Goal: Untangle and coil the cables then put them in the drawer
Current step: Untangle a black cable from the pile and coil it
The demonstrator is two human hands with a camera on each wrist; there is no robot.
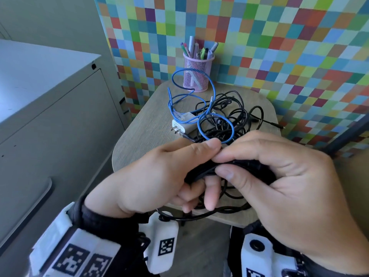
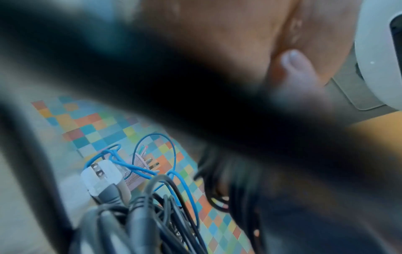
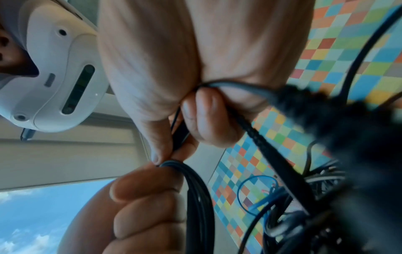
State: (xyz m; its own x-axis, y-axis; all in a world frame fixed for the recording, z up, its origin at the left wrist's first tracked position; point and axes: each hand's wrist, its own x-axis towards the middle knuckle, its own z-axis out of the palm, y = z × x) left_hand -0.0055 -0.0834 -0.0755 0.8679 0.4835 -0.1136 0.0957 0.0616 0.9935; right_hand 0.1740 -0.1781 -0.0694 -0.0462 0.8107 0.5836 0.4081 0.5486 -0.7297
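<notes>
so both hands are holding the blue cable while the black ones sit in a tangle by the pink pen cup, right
Not quite: the head view shows the left hand and right hand gripping a black cable bundle, not the blue one. The blue cable lies on the table, looped through the remaining black tangle near the pink pen cup.

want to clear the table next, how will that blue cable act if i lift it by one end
The blue cable is thin and lies in loose springy loops, so it would likely hang floppy and feel light. It weaves through the black cable tangle and crosses the white charger, so lifting one end may well drag those along or snag.
</notes>
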